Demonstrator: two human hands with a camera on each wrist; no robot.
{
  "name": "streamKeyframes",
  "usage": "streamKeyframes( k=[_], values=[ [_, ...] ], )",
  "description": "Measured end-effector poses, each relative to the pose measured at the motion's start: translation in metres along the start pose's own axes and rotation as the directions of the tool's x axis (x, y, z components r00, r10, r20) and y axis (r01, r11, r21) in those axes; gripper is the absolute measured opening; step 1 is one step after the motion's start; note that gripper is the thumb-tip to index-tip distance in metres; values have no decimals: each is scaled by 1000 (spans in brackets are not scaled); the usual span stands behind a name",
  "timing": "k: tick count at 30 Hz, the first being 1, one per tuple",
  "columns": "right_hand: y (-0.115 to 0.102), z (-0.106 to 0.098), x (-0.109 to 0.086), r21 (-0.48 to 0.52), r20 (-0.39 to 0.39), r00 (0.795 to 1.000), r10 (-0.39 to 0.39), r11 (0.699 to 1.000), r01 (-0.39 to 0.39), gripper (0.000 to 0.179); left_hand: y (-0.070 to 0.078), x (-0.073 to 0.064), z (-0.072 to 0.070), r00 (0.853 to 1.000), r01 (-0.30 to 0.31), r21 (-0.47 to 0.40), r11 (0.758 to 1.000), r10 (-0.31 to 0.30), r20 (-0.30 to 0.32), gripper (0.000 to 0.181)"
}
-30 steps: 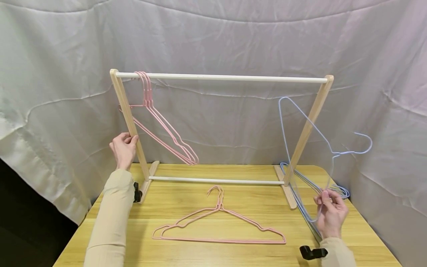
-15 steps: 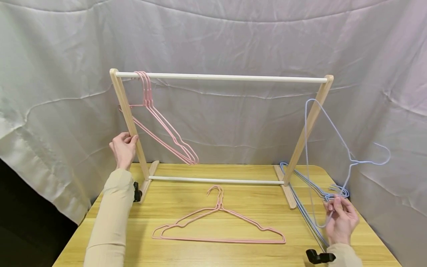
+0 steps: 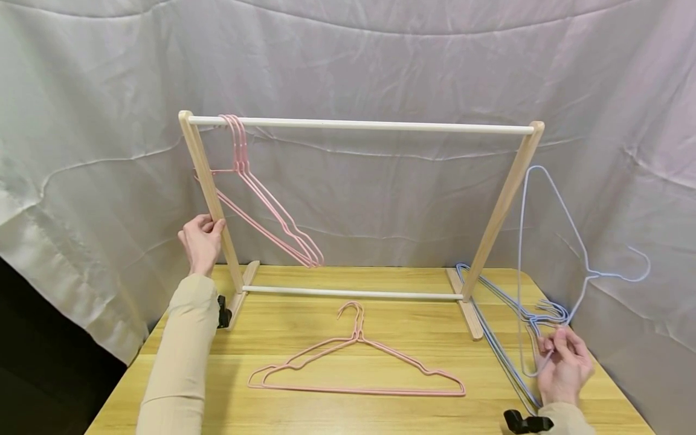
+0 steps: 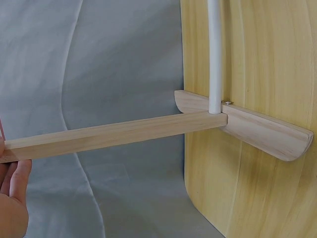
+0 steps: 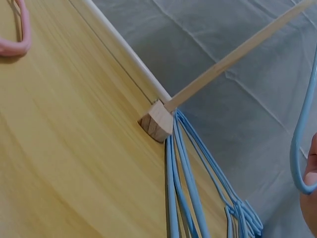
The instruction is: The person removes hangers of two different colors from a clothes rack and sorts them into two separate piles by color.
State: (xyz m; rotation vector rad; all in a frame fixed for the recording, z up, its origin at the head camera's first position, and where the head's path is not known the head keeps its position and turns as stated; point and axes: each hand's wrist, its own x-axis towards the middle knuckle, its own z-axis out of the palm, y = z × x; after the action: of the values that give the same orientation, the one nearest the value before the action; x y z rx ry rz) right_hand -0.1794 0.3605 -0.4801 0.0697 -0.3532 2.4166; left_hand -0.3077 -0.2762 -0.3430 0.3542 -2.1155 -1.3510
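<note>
My left hand pinches the left wooden post of a small clothes rack about midway up; in the left wrist view, the fingers lie against that post. At the right, my right hand grips the lower bend of a blue wire hanger, raised and tilted with its hook pointing right. Only part of this hanger shows in the right wrist view. Below it, several blue hangers lie stacked on the table, partly behind the right foot of the rack.
Several pink hangers hang at the left end of the white top rail. Two more pink hangers lie overlapping on the wooden table. The right post stands left of the raised hanger. Grey curtain encloses the back and sides.
My right hand has moved right and slightly toward me, carrying the blue hanger from in front of the right post to outside it. The left hand and the rack have stayed put.
</note>
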Motion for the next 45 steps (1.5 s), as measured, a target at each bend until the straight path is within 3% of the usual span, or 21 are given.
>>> streamKeyframes(
  k=[7,12,15,17,21,26,32,45],
  values=[
    [-5,-6,5,-91,-127,986,-109,991,97,10,0,1,0,1000,7,-4,1000,-7,2,35],
    [-13,-13,7,-214,-218,968,-121,974,74,13,0,1,0,1000,12,-5,1000,-12,3,34],
    [-16,-18,8,-330,-249,959,-137,943,49,13,0,1,0,1000,16,-6,1000,-16,3,35],
    [-17,-20,8,-417,-261,954,-147,909,26,13,0,1,0,1000,17,-6,1000,-17,3,35],
    [-19,-24,9,-597,-290,944,-155,800,-52,19,0,1,0,1000,20,-7,1000,-20,3,35],
    [-21,-27,9,-697,-325,939,-116,700,-155,34,-1,2,0,1000,18,0,1000,-18,3,35],
    [-20,-31,7,-801,-313,942,-123,567,-193,38,-1,2,0,1000,20,-2,1000,-20,8,36],
    [-20,-36,7,-881,-337,939,-68,375,-289,44,-1,2,1,1000,20,-5,1000,-20,4,35]
  ],
)
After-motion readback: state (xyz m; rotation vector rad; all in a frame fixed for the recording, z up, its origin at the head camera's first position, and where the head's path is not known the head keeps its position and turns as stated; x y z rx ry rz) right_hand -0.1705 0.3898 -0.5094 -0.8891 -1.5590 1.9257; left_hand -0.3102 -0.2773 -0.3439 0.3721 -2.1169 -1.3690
